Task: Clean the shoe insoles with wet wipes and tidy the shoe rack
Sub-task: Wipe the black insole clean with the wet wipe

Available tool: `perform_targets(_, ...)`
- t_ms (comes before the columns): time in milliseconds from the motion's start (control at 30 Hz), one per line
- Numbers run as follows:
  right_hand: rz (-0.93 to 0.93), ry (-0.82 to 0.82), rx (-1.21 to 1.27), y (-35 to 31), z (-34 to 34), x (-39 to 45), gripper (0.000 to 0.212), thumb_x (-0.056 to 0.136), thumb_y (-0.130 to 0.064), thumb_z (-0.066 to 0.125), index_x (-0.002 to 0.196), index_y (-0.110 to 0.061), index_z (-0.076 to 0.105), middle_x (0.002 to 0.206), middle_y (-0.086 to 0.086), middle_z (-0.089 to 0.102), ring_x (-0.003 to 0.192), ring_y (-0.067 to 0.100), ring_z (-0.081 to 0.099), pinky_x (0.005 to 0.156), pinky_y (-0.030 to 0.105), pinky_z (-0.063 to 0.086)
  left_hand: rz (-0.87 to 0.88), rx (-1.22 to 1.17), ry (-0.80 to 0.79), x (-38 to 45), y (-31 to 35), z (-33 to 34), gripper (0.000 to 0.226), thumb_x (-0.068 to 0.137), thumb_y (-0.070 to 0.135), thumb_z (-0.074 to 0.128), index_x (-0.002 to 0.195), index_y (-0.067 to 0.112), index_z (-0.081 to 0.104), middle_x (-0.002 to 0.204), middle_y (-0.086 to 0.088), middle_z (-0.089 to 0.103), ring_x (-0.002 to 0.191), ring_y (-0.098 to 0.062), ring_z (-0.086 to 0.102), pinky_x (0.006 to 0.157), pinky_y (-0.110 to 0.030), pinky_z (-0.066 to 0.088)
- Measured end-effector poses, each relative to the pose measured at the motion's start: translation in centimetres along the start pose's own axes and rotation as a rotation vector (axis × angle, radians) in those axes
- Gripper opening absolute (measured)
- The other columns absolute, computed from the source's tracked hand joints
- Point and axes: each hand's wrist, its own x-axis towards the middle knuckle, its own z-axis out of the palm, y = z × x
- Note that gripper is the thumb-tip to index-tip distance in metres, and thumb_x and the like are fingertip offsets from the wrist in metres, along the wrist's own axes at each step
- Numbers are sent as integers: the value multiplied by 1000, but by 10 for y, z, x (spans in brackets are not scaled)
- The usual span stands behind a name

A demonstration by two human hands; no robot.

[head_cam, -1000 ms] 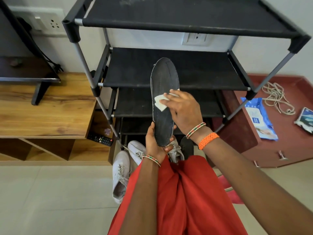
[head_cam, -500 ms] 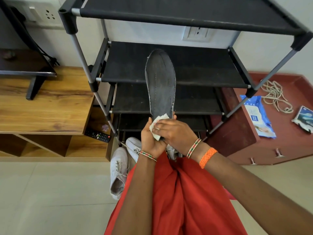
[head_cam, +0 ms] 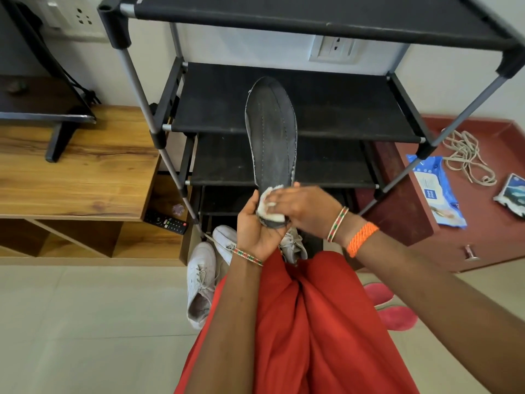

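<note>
A dark grey insole point(head_cam: 271, 132) stands upright in front of the black shoe rack point(head_cam: 292, 106). My left hand point(head_cam: 254, 226) grips its heel end from below. My right hand point(head_cam: 302, 207) presses a crumpled white wet wipe point(head_cam: 270, 206) against the heel part of the insole, fingers laid over the wipe. The insole's toe end points up toward the rack's second shelf. A blue pack of wet wipes point(head_cam: 436, 189) lies on the red cabinet at the right.
White sneakers point(head_cam: 200, 280) lie on the floor by the rack's foot. A remote point(head_cam: 166, 221) sits in the wooden unit point(head_cam: 76, 172) at left. A coiled cord point(head_cam: 466, 155) and a small packet point(head_cam: 512, 193) lie on the red cabinet. Pink slippers point(head_cam: 389, 308) are on the floor at right.
My right hand has slid the wipe down the insole from its middle to the heel, next to my left hand. The insole stays upright.
</note>
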Motion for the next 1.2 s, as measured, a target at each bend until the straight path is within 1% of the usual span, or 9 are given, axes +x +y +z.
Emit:
perform_targets(167,363,57,-9,16,-5,17,30,68,1,66,93,-12,75,103,7,71,97,26,68,71,43,58,9,19,53,-2,-4,2,42,91,36,39,111,5,61,104,-13,68,88,-24,67,77,-33,55)
perform_targets(300,84,15,-1,-20,11,4,28,72,-3,49,84,-12,73,89,5,72,85,24,69,60,37,59,1,-2,62,-4,-3,-5,53,93,38,37,126,0,54,130,-17,55,119,-26,54,110,-37,33)
perform_targets(400,-102,-49,-88,-14,3,3,26,70,-6,52,81,-16,74,86,0,72,79,20,69,53,30,55,6,10,60,-3,-2,-4,58,94,40,35,133,-1,44,138,-20,47,128,-28,46,115,-37,27)
perform_targets(500,-57,-220,-126,15,-20,18,32,65,6,71,94,-7,71,100,8,70,92,29,65,56,37,57,44,-36,33,-2,-2,-1,43,89,35,40,112,4,60,109,-15,66,96,-25,65,83,-34,53)
perform_targets(600,257,-278,-205,44,-30,31,31,84,-3,56,112,-12,67,118,7,63,110,27,56,81,39,52,22,-22,27,-3,-4,1,49,94,38,33,122,3,55,116,-17,62,95,-26,65,74,-30,53)
perform_targets(667,262,-291,-205,36,-24,28,31,85,-3,52,111,-13,66,113,8,64,105,28,58,79,40,52,35,-31,35,-3,-4,2,49,92,37,35,122,3,55,116,-17,62,96,-27,64,76,-32,54)
perform_targets(833,-202,-156,-120,-6,-1,-2,24,69,0,60,85,-13,73,92,0,70,88,21,67,48,28,54,46,-15,11,-3,-4,-2,49,88,35,41,108,-2,65,111,-17,65,99,-26,66,86,-34,53)
perform_targets(1033,157,102,-115,17,-3,4,31,63,8,67,89,-8,72,93,6,71,91,29,66,49,38,57,56,-54,39,0,-9,2,44,86,33,43,118,5,58,122,-12,60,106,-23,59,93,-35,47)
perform_targets(1200,-8,30,-12,-13,11,-3,27,76,-4,49,92,-9,70,93,4,70,88,27,66,50,35,56,31,-2,9,-1,-12,-2,55,92,41,36,126,1,53,131,-15,54,120,-23,52,111,-33,29)
